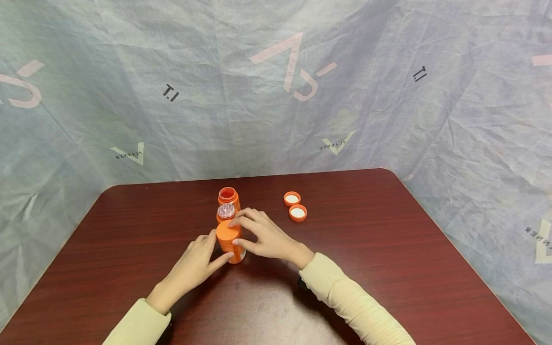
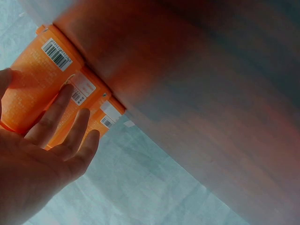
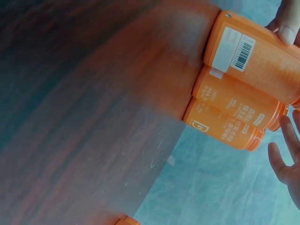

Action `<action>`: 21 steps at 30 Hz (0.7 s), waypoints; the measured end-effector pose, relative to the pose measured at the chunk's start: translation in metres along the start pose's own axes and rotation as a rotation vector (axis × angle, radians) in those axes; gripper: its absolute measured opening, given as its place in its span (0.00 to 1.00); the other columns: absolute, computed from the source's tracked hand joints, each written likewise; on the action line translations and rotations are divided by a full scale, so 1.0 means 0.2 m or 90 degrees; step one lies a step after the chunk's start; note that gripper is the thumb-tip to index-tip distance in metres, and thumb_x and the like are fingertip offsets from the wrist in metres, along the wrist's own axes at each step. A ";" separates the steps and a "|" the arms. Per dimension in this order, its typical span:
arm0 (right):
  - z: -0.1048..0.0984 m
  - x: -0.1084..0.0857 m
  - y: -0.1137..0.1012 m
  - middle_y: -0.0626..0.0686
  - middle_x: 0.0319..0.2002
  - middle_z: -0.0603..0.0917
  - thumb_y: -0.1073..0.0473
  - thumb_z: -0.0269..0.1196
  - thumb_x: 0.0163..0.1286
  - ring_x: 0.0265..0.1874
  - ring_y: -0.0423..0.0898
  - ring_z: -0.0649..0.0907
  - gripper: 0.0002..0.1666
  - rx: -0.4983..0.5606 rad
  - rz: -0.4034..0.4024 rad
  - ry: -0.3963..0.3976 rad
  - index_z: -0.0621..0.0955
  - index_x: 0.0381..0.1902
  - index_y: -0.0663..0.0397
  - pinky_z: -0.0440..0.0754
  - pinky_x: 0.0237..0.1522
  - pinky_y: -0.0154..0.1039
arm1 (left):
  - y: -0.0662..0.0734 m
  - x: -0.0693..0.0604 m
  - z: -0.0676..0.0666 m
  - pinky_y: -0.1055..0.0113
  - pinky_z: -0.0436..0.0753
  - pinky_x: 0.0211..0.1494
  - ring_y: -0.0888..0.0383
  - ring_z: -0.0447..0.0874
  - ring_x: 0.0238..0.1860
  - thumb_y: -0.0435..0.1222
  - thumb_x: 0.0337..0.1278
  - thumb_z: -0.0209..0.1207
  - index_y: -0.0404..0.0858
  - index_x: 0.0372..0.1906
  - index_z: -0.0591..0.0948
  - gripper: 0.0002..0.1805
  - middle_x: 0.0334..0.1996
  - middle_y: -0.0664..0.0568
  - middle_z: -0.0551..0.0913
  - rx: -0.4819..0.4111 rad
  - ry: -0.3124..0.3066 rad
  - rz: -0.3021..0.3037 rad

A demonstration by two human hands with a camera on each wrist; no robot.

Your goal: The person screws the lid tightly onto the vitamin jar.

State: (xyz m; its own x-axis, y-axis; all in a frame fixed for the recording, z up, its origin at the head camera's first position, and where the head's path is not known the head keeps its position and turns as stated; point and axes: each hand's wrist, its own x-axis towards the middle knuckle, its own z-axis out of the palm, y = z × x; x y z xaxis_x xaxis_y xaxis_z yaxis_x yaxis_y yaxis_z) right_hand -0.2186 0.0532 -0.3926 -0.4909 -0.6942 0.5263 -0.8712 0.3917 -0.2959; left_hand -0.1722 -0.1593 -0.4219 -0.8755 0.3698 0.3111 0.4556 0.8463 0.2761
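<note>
In the head view, the nearest orange bottle stands upright with an orange lid on top. My left hand holds its body from the left, thumb in front; the left wrist view shows that hand's fingers spread beside the bottle. From the right, my right hand grips the lid with bent fingers and thumb. Directly behind stand a bottle with a patterned seal and one with an uncovered mouth. All three line up closely in the right wrist view, labels showing.
Two orange lids lie to the right of the bottles, white insides up, side by side. The dark red tabletop ends at a pale printed cloth behind it.
</note>
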 end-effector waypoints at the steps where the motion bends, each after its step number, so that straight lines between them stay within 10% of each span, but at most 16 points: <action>1: 0.00 0.00 0.00 0.46 0.50 0.74 0.49 0.62 0.61 0.50 0.39 0.72 0.19 0.000 0.002 0.000 0.75 0.49 0.47 0.68 0.50 0.38 | 0.00 0.00 0.00 0.47 0.75 0.48 0.44 0.77 0.46 0.53 0.52 0.59 0.28 0.56 0.68 0.37 0.45 0.39 0.81 -0.001 0.001 0.001; 21: 0.01 0.00 0.00 0.46 0.51 0.73 0.48 0.60 0.63 0.50 0.39 0.72 0.19 -0.008 -0.011 -0.008 0.75 0.50 0.46 0.68 0.50 0.38 | 0.00 -0.01 0.00 0.47 0.75 0.49 0.43 0.77 0.46 0.53 0.52 0.59 0.26 0.57 0.67 0.38 0.46 0.37 0.80 0.002 0.001 -0.004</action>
State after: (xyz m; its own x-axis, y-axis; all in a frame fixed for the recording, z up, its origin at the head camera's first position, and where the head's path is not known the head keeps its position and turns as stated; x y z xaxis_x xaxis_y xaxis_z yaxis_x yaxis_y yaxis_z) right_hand -0.2184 0.0524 -0.3946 -0.4760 -0.7080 0.5217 -0.8794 0.3873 -0.2768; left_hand -0.1705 -0.1588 -0.4230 -0.8783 0.3633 0.3107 0.4489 0.8502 0.2750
